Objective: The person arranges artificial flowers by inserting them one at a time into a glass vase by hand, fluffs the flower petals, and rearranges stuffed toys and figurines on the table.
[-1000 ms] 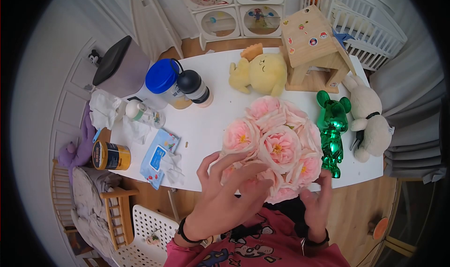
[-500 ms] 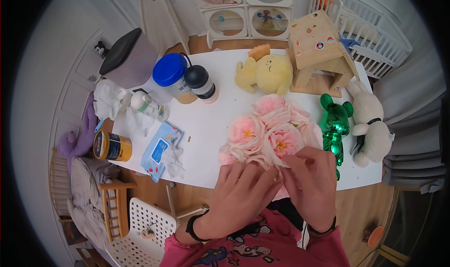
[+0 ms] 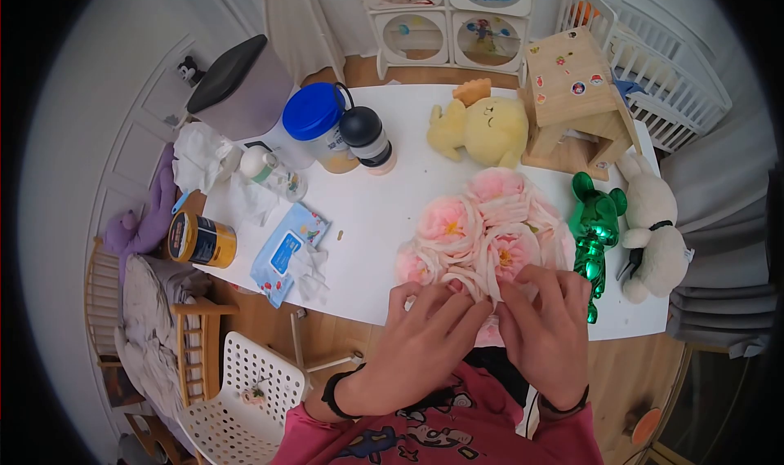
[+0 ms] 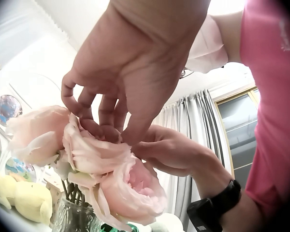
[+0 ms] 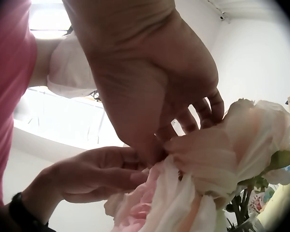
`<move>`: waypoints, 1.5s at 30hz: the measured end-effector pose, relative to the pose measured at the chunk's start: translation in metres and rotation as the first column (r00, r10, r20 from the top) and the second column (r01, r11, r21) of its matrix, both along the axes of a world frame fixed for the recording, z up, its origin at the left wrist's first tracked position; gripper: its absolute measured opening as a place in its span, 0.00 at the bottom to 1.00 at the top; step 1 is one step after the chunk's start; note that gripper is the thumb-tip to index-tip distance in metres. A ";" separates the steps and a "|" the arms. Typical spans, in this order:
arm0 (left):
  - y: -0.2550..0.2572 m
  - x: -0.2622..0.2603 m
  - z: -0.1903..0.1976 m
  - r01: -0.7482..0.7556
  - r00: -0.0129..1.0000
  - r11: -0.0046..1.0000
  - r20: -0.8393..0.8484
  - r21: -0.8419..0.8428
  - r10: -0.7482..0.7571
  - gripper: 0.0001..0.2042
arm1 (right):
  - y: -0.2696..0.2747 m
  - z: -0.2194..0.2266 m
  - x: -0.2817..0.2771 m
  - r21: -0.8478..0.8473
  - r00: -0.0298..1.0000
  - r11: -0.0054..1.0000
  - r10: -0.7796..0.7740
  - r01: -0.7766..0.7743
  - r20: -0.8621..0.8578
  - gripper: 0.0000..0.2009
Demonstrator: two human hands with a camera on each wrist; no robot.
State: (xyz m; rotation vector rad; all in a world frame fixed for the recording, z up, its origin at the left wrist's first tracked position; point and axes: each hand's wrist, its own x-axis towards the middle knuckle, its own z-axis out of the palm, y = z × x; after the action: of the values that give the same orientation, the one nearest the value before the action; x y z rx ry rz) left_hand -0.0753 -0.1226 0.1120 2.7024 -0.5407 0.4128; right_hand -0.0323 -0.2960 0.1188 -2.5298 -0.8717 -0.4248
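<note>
A bunch of pale pink flowers [image 3: 506,257] stands at the table's near side, its ruffled petals packed close together. In the left wrist view, their stems [image 4: 73,192] go down into a ribbed glass vase [image 4: 73,216]. My left hand [image 3: 420,342] reaches over the front blooms, with curled fingers and thumb pinching a petal edge. Close beside it, my right hand [image 3: 549,330] pinches petals of the same front flower [image 5: 162,198]. The thumbs nearly meet there. Both hands hide part of the front blooms in the head view.
Right of the flowers are a shiny green bear figure [image 3: 594,224] and a white plush toy [image 3: 653,232]. Behind them are a yellow plush [image 3: 494,130] and a wooden house [image 3: 572,77]. Wipes [image 3: 278,257], a blue-lidded canister [image 3: 314,112] and a black-capped bottle [image 3: 363,130] occupy the left.
My left hand was spread over the flowers and my right hand was beside them; both came together at the front blooms and now pinch petals. The head view has shifted slightly.
</note>
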 end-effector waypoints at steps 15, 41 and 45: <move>0.040 0.001 0.027 -0.133 0.991 0.991 -0.021 0.009 0.134 0.22 | -0.040 -0.006 0.022 0.464 0.974 0.859 -0.162 0.217 -0.157 0.09; 0.046 -0.008 -0.109 -0.067 0.929 0.855 -0.345 -0.515 -0.135 0.23 | -0.031 -0.161 0.059 0.542 0.672 0.841 0.398 0.005 -0.624 0.29; 0.047 -0.020 -0.122 -0.142 0.944 0.667 -0.303 -0.732 -0.133 0.22 | -0.007 -0.165 0.082 0.594 0.722 0.796 0.480 -0.118 -0.499 0.29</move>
State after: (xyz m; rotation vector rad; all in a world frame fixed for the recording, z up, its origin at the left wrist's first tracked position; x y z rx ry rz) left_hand -0.0958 -0.0752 -0.0103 1.8920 -0.1866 0.1148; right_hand 0.0499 -0.3030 -0.0461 -1.7589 -0.7506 0.2784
